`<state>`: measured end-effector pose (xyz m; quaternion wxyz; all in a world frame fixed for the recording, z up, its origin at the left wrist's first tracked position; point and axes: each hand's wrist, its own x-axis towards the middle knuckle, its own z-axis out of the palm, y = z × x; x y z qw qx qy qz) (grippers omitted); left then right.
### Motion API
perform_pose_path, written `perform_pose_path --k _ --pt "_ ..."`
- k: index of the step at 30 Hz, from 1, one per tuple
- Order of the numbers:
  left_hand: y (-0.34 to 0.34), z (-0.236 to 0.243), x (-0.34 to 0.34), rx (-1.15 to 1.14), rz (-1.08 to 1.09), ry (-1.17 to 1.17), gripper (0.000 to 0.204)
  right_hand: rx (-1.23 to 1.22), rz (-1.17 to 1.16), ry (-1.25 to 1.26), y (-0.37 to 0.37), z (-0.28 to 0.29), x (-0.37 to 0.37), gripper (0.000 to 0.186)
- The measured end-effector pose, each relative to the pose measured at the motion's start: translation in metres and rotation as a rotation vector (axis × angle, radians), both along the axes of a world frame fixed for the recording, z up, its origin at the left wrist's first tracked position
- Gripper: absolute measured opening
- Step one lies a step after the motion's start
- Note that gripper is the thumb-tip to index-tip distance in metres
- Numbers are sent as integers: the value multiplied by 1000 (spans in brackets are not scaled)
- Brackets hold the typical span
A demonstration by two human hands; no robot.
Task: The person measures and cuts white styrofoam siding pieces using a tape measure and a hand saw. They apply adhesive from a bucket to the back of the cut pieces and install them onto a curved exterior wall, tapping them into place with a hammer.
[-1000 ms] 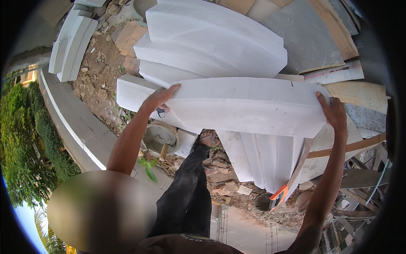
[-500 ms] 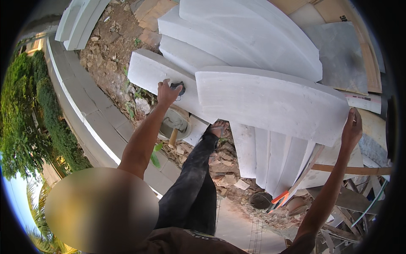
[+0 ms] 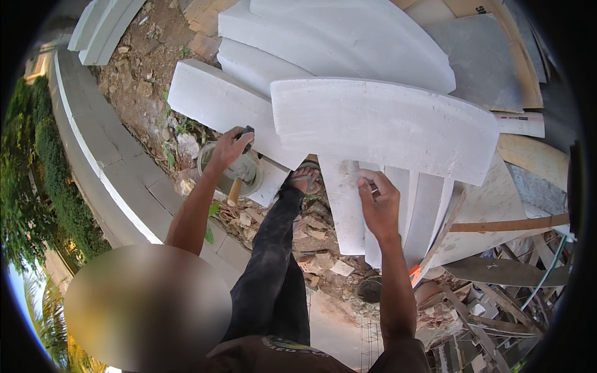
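My left hand [image 3: 230,148] is closed around a small black object [image 3: 248,138] whose kind is unclear; it is above a bucket [image 3: 258,180] of grey paste. A wooden handle [image 3: 234,191] sticks out of that bucket. My right hand [image 3: 379,202] has its fingers curled together over upright white slabs [image 3: 341,205]; whatever they may hold is hidden. Just beyond it, a curved white panel [image 3: 385,124] lies across these slabs and the end of a long white block [image 3: 217,102].
More curved white panels [image 3: 336,40] are stacked at the back, with a grey sheet [image 3: 479,62] to their right. Rubble [image 3: 317,264] surrounds my foot [image 3: 305,179]. A wooden strip [image 3: 510,224] and scrap boards lie at right. A low curved wall [image 3: 102,149] runs along the left.
My right hand has left the right end of the curved panel and moved left and nearer, over the upright slabs. My left hand, with the black object, has moved nearer, from the white block toward the bucket.
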<state>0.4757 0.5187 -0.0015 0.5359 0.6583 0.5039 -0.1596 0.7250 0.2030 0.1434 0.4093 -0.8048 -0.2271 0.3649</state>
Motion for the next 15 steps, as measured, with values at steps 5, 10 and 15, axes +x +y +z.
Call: perform_pose_path --k 5,10,15 --pt "-86 81 -35 -261 -23 -271 51 64 11 405 28 -21 -96 28" --pt "-115 122 -10 -556 -214 -408 42 -91 -1 780 24 1 -108 31" --pt "-124 120 10 -540 -419 -478 40 33 -49 790 -6 -31 -109 36"
